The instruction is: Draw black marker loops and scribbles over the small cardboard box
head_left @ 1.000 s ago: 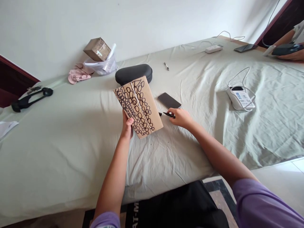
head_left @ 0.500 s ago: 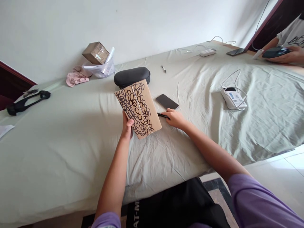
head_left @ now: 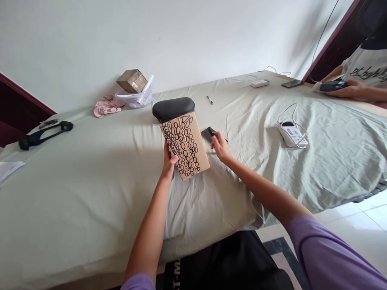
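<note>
Left grip (head_left: 169, 163) holds cardboard (head_left: 186, 147) by its edge, I'd guess keeping the face uncovered. Right grip (head_left: 215, 139) has marker (head_left: 211, 131), phone (head_left: 206, 134) just beyond.

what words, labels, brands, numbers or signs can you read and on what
"T-M": black fabric at the bottom; neighbouring letters unclear.
White shirt at right: lettering too blurred.
White device: label too small.
Brown box: any print too small.
Cardboard: drawn loops, no readable words.

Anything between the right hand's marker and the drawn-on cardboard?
Nothing visible stands between the marker in the right hand and the cardboard; the phone, partly hidden by that hand, lies below, on the sheet.
</note>
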Tool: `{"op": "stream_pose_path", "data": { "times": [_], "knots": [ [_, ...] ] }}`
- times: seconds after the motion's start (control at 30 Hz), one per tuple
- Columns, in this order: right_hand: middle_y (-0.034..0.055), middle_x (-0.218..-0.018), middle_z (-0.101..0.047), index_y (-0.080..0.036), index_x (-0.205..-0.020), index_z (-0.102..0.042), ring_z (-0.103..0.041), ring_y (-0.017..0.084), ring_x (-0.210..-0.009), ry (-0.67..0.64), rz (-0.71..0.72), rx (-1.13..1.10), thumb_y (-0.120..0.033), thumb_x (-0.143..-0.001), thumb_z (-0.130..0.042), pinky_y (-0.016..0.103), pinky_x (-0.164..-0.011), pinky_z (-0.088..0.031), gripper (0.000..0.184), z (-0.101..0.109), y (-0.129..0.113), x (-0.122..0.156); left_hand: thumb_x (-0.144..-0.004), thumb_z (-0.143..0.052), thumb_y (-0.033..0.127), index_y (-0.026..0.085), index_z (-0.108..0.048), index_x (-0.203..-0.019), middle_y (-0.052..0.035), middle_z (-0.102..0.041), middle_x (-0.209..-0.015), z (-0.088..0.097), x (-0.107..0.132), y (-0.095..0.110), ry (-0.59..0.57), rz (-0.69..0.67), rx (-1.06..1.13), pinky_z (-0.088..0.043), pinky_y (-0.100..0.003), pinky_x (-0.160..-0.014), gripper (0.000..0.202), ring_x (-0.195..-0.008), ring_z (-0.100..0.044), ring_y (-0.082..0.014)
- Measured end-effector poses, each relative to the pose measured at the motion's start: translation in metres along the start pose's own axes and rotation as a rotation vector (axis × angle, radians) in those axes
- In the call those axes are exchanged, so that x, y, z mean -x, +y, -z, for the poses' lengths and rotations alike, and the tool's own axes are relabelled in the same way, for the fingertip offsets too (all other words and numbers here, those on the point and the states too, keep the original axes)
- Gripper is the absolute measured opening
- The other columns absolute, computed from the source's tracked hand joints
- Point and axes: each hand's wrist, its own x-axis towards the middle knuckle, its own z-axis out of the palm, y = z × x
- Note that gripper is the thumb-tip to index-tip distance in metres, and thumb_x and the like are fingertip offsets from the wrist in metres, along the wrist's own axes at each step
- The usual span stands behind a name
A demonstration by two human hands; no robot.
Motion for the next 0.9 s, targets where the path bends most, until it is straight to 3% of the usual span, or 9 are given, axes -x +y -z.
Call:
{"op": "stream_pose_path", "data": {
  "times": [0.1, 0.2, 0.33, 0.47, 0.57, 0.7, 0.8, 0.9],
  "knots": [
    [0.0033, -0.096, -0.060, -0.028, -0.105, -0.044, -0.052, 0.016, -0.066, 0.036, 0.001, -0.255, -0.075, -0.106, -0.024, 0.034, -0.070, -0.050, 0.050, -0.001, -0.005, -0.012, -0.070, -0.088, 0.086, 0.043, -0.045, -0.173, -0.0058, -0.045, -0.183, 0.000, 0.000, -0.001, 0.006, -0.018, 0.012, -0.027, -0.062, -0.147, 0.119, -0.176, -0.033, -0.0417],
    [0.0000, -0.079, -0.054, -0.028, -0.102, -0.047, -0.048, 0.016, -0.062, -0.003, -0.028, -0.403, -0.082, -0.095, -0.032, 0.033, -0.065, -0.046, 0.057, -0.005, -0.011, -0.015, -0.071, -0.088, 0.083, 0.040, -0.048, -0.171, -0.0080, -0.049, -0.180, 0.000, 0.001, -0.002, 0.021, -0.012, 0.033, -0.027, -0.062, -0.146, 0.116, -0.174, -0.038, -0.0414],
    [-0.0002, -0.073, -0.051, -0.027, -0.092, -0.051, -0.050, 0.018, -0.067, -0.051, -0.125, -0.511, -0.094, -0.082, -0.044, 0.033, -0.066, -0.045, 0.067, -0.008, -0.025, -0.014, -0.074, -0.087, 0.080, 0.038, -0.050, -0.170, -0.0103, -0.055, -0.175, -0.001, 0.005, -0.002, 0.027, 0.008, 0.062, -0.030, -0.061, -0.145, 0.112, -0.170, -0.044, -0.0404],
    [-0.0012, -0.068, -0.044, -0.028, -0.076, -0.042, -0.041, 0.016, -0.062, -0.071, -0.245, -0.563, -0.106, -0.077, -0.042, 0.032, -0.061, -0.037, 0.078, -0.005, -0.040, -0.020, -0.073, -0.088, 0.081, 0.037, -0.050, -0.170, -0.0115, -0.060, -0.171, -0.002, 0.007, 0.001, 0.036, 0.021, 0.067, -0.033, -0.061, -0.144, 0.113, -0.170, -0.046, -0.0409],
    [-0.0033, -0.062, -0.036, -0.028, -0.069, -0.034, -0.034, 0.014, -0.058, -0.123, -0.260, -0.568, -0.097, -0.085, -0.051, 0.031, -0.060, -0.033, 0.073, -0.005, -0.043, -0.023, -0.071, -0.089, 0.082, 0.036, -0.052, -0.168, -0.0124, -0.060, -0.171, -0.003, 0.008, 0.004, 0.039, 0.039, 0.065, -0.038, -0.061, -0.141, 0.113, -0.169, -0.047, -0.0422],
    [-0.0045, -0.056, -0.033, -0.028, -0.067, -0.039, -0.028, 0.012, -0.052, -0.185, -0.275, -0.543, -0.077, -0.096, -0.049, 0.030, -0.055, -0.026, 0.058, -0.010, -0.036, -0.019, -0.073, -0.088, 0.083, 0.036, -0.053, -0.166, -0.0129, -0.060, -0.171, -0.003, 0.010, 0.008, 0.040, 0.062, 0.063, -0.045, -0.061, -0.137, 0.110, -0.167, -0.050, -0.0431],
    [-0.0067, -0.053, -0.025, -0.028, -0.065, -0.039, -0.016, 0.010, -0.050, -0.231, -0.276, -0.543, -0.065, -0.096, -0.046, 0.029, -0.053, -0.014, 0.049, -0.014, -0.033, -0.014, -0.072, -0.088, 0.084, 0.036, -0.053, -0.165, -0.0135, -0.063, -0.167, -0.006, 0.012, 0.011, 0.039, 0.068, 0.067, -0.047, -0.062, -0.136, 0.110, -0.164, -0.054, -0.0434],
    [-0.0063, -0.053, -0.026, -0.027, -0.064, -0.036, -0.014, 0.009, -0.051, -0.269, -0.234, -0.524, -0.057, -0.094, -0.050, 0.028, -0.051, -0.012, 0.044, -0.019, -0.037, -0.009, -0.070, -0.089, 0.083, 0.037, -0.052, -0.165, -0.0123, -0.064, -0.166, -0.008, 0.012, 0.013, 0.045, 0.079, 0.077, -0.046, -0.062, -0.136, 0.112, -0.163, -0.055, -0.0433]
  ]
}}
